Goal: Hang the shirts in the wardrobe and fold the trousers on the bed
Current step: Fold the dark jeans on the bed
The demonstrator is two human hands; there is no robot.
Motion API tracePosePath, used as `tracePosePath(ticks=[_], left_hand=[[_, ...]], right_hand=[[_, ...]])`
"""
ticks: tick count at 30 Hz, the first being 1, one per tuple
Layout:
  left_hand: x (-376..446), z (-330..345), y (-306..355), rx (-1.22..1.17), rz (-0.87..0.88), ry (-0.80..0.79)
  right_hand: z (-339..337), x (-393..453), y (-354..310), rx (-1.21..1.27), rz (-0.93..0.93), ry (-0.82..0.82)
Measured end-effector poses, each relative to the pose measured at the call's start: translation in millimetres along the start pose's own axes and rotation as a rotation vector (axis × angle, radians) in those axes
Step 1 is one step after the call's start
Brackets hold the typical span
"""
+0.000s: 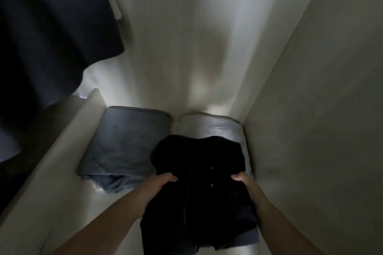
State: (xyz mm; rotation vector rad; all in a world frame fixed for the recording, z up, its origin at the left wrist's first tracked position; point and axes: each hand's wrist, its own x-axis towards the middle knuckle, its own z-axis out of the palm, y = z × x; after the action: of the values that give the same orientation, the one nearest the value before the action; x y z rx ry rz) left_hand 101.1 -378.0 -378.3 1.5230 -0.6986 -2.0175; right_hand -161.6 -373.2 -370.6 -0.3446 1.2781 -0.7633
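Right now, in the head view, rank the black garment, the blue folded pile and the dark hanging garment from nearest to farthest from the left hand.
1. Black garment: in the left hand grip, centre.
2. Blue folded pile: just beyond, on the left.
3. Dark hanging garment: high, far upper left.

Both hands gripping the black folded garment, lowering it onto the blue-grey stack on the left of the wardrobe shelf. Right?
Not quite. In the head view both the left hand and the right hand do grip the black folded garment, but it sits over the light grey stack on the right. The blue-grey stack on the left lies uncovered beside it.
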Motion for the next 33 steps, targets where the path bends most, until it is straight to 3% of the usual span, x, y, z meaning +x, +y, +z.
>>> tracePosePath(ticks=[10, 14, 17, 22, 25, 29, 33], left_hand=[[132, 21, 110, 0.171, 0.125, -0.006], [186, 19, 89, 0.166, 0.169, 0.097], [203, 17, 65, 0.15, 0.234, 0.198], [197, -10, 37, 0.256, 0.242, 0.212], [189, -23, 28, 0.41, 0.256, 0.182], [204, -24, 36, 0.536, 0.403, 0.322], [215, -22, 32, 0.643, 0.389, 0.364]], right_hand=[[-19, 84, -117, -0.034, -0.172, 0.045], [-34, 133, -116, -0.202, -0.232, 0.255], [-44, 160, -96, -0.387, -0.303, 0.412], [-57, 161, -59, -0.822, -0.353, 0.598], [-54, 157, -55, -1.114, -0.276, 0.612], [-52, 154, -76, -1.501, -0.387, 0.639], [-46, 155, -82, -1.593, -0.203, 0.643]])
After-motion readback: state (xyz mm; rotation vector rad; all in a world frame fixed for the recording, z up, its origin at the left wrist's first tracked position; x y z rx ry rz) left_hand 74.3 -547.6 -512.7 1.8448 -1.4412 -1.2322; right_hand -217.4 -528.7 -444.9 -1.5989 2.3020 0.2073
